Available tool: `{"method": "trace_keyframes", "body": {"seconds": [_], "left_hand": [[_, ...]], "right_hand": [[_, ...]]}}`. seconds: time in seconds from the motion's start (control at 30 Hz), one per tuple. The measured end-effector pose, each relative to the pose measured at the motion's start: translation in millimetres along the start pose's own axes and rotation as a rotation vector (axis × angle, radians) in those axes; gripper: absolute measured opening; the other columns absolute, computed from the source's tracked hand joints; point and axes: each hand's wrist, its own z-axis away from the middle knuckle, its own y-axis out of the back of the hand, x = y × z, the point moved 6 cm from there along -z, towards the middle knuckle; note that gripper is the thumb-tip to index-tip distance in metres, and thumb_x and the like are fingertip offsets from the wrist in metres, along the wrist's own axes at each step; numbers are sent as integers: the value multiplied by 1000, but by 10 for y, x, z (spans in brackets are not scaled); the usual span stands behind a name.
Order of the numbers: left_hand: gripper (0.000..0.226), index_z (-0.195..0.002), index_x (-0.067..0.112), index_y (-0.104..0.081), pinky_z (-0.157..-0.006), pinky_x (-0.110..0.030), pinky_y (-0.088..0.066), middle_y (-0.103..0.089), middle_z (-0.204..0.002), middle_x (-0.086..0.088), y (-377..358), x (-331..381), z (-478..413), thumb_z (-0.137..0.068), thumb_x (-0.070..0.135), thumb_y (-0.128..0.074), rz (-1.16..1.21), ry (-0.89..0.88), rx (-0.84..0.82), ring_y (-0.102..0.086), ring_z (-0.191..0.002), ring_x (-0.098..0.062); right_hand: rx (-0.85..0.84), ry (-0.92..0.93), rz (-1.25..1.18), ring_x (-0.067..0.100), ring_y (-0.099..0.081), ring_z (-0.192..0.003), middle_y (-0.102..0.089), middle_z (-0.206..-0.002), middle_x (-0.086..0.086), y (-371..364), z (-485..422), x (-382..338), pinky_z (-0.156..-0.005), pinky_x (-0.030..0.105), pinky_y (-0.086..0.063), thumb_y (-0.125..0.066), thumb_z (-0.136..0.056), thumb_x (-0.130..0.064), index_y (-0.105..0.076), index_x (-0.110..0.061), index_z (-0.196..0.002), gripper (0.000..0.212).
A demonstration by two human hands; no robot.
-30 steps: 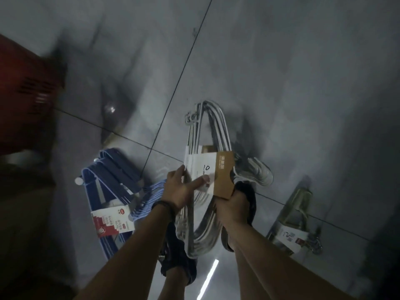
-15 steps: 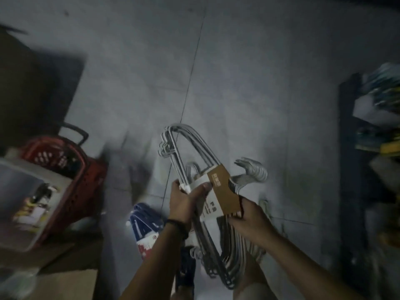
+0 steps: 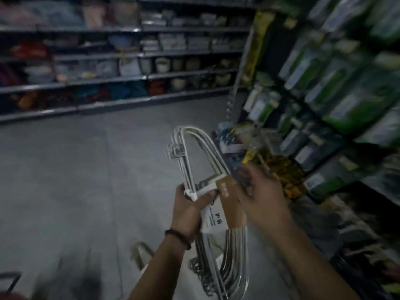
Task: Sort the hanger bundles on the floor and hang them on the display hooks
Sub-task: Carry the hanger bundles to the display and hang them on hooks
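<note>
At the bottom-left corner a dark handle-like shape (image 3: 10,280) is cut off by the frame and too dim to name. The grey tiled floor (image 3: 65,180) lies open from there back to the far shelves (image 3: 86,83), whose goods are only coloured smears. Low in the middle, a pale blurred object (image 3: 140,254) sits on the floor, half hidden behind the left forearm. The left hand (image 3: 190,211), a dark band (image 3: 178,236) at its wrist, has its fingers curled round the white hanger bundle (image 3: 237,252) at its paper label (image 3: 230,204). The bundle is held in the air in front of the person, its looped end up and its lower end running out of the bottom edge. The right hand (image 3: 259,198) lies against the label's brown side, but its fingers are smeared by motion, so I cannot tell whether they clasp it. Just beyond, the display rack (image 3: 324,105) crowds the right side with packets too blurred to read.
</note>
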Motion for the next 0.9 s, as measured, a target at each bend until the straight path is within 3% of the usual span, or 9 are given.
{"method": "trace_keyframes", "body": {"seconds": [0.07,0.17,0.23,0.33,0.5,0.6,0.77,0.9], "left_hand": [[74,-127,2,-50,-89,-55,-61,-72,-118,-24,-530,76,97,-69,18,-93,-19,-16,-96,-74,-102,-40],[79,-130,2,-51,-93,-63,-57,-71,-119,-24,-1264,141,323,-68,23,-95,-53,-46,-243,-73,-105,-43],[77,-130,1,-52,-93,-64,-57,-72,-118,-24,-1732,134,517,-69,24,-94,-74,-63,-315,-73,-104,-42],[80,-134,1,-52,-93,-64,-57,-72,-120,-22,-2493,51,832,-70,25,-94,-103,-67,-416,-73,-105,-41],[73,-133,10,-57,-94,-62,-57,-75,-118,-16,-3891,-162,1527,-72,24,-93,-173,-79,-651,-74,-105,-39],[83,-139,22,-55,-96,-60,-57,-74,-123,-11,-4695,-274,1977,-69,39,-96,-195,-104,-781,-73,-109,-35],[78,-135,36,-55,-91,-61,-57,-73,-119,-16,-5848,-370,2722,-69,64,-86,-150,-122,-957,-73,-104,-39],[61,-106,40,-64,-82,-55,-60,-69,-99,-13,-6546,-315,3234,-61,78,-79,-139,-211,-1001,-72,-91,-37]], "right_hand": [[-35,-21,39,13,-69,-96,-72,-107,-8,369,-77,118,-72,22,-47,-62,-98,-44,-60,-28,-128,34],[-94,-125,1,8,-62,-74,-60,-80,-16,941,-13,442,-55,10,-36,-57,-102,-47,-59,-26,-119,27],[-87,-182,-11,10,-62,-72,-63,-80,-7,1333,125,721,-56,18,-45,-53,-104,-47,-62,-22,-113,28],[15,-263,10,24,-65,-71,-64,-77,4,1976,360,1185,-62,38,-53,-53,-104,-47,-60,-16,-97,32],[204,-433,200,29,-64,-76,-60,-80,3,3192,950,1979,-63,33,-47,-50,-106,-43,-54,-19,-93,27],[336,-551,287,28,-63,-75,-64,-86,5,3949,1414,2369,-62,35,-50,-52,-104,-41,-56,-16,-98,26],[534,-642,375,29,-66,-76,-69,-89,5,5061,2149,2722,-61,36,-50,-52,-104,-35,-54,-21,-101,14],[686,-676,405,18,-59,-61,-63,-75,-5,5762,2633,2816,-51,33,-45,-51,-105,-35,-48,-25,-88,20]]}}
